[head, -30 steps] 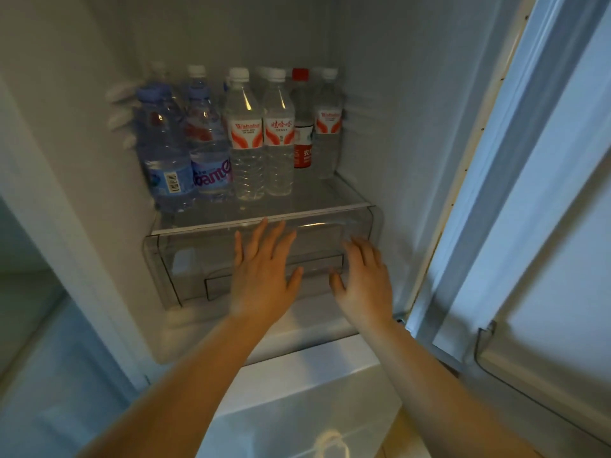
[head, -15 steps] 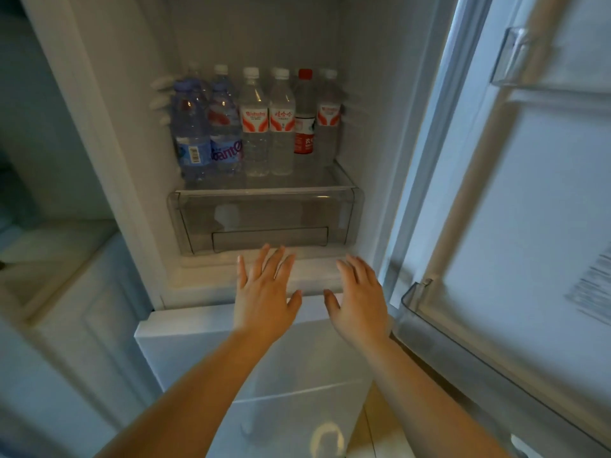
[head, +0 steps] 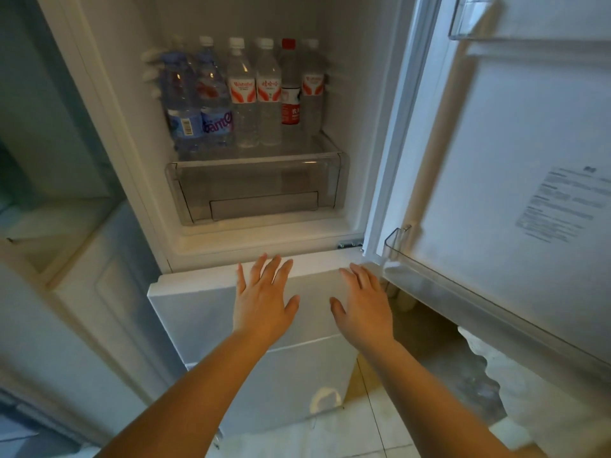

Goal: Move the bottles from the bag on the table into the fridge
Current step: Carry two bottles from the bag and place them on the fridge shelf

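Note:
Several water bottles [head: 243, 94] stand upright in rows on the glass shelf [head: 258, 157] inside the open fridge; two at the left are blue-tinted [head: 182, 104], one at the back has a red cap [head: 290, 84]. My left hand [head: 263, 300] and my right hand [head: 362, 307] hover side by side, fingers spread and holding nothing, in front of the closed lower fridge door [head: 198, 312], below the shelf. The bag and the table are out of view.
A clear crisper drawer [head: 258, 190] sits shut under the shelf. The fridge door [head: 515, 180] stands open at the right, its lower rack [head: 463, 289] jutting toward my right hand. White cabinets [head: 82, 292] flank the fridge at the left. Tiled floor [head: 380, 424] lies below.
Both hands have drawn back from the crisper drawer front and now sit lower, before the lower door. The view has pulled away from the fridge.

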